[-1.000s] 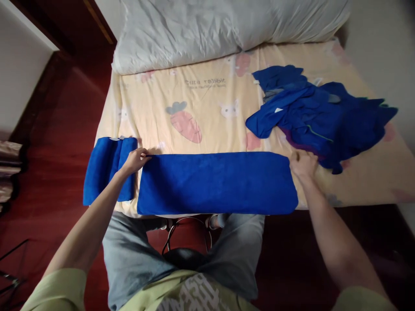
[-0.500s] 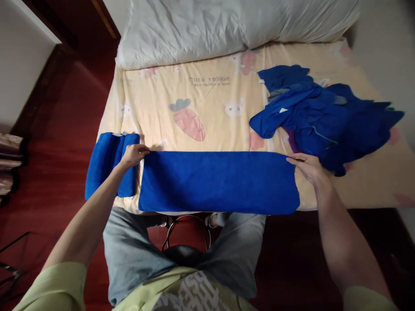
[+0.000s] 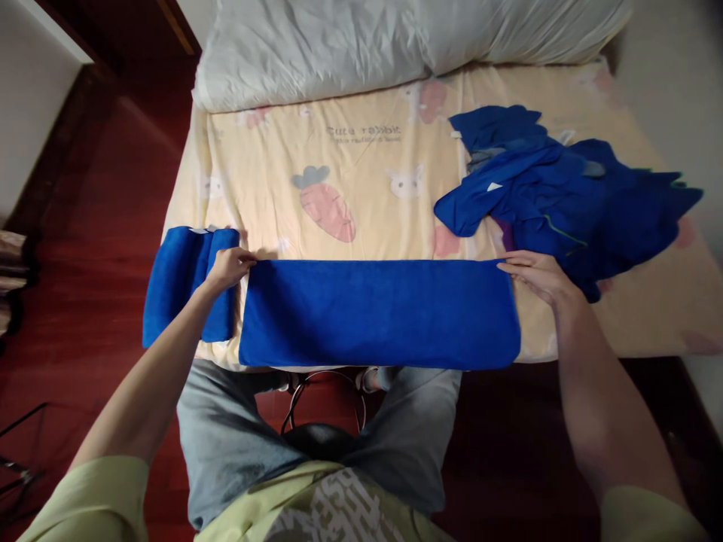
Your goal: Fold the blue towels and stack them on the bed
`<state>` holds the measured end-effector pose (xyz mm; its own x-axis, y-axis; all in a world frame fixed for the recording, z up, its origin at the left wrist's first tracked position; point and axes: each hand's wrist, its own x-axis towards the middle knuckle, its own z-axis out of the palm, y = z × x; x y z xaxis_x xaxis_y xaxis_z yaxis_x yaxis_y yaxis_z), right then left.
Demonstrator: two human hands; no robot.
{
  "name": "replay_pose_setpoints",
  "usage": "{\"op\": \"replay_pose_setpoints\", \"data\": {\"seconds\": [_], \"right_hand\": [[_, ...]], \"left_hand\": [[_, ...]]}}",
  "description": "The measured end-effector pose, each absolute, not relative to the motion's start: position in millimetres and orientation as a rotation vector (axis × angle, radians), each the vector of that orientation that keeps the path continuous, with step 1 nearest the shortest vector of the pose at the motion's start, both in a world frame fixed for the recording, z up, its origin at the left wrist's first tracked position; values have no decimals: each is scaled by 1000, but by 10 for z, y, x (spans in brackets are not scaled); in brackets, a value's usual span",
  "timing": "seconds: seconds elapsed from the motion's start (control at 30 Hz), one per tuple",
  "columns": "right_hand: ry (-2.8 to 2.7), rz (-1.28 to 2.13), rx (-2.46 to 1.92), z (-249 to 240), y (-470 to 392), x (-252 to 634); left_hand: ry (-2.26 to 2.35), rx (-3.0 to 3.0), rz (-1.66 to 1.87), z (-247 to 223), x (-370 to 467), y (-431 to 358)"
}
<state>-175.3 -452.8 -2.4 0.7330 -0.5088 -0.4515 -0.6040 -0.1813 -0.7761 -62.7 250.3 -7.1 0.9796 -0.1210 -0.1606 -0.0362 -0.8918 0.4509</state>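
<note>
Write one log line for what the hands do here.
left hand: pinches blue towel far-left corner | right hand: on far-right corner

Bedroom in a home: a bed (image 3: 367, 173) is filling the room, its cartoon carrot-and-rabbit sheet (image 3: 271, 188) lying under a pale quilt (image 3: 361, 45), with dark red wood floor (image 3: 102, 196) showing alongside and a white wall (image 3: 28, 98) standing left.

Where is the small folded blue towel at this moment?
The small folded towel lies at the bed's left edge, beside the left hand and the long towel.
</note>
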Motion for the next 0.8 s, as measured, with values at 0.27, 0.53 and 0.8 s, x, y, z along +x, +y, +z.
{"op": "replay_pose_setpoints", "data": {"seconds": [0.27, 0.53, 0.8], "right_hand": [[890, -290, -1938, -289, -4681, -1671], [830, -534, -2161, -578, -4719, -1399], [830, -471, -2277, -714, -4458, -1366]], "left_hand": [[46, 2673, -172, -26, -562, 2492], [104, 2702, 65, -64, -349, 2356], [118, 2816, 43, -349, -355, 2303]]}}
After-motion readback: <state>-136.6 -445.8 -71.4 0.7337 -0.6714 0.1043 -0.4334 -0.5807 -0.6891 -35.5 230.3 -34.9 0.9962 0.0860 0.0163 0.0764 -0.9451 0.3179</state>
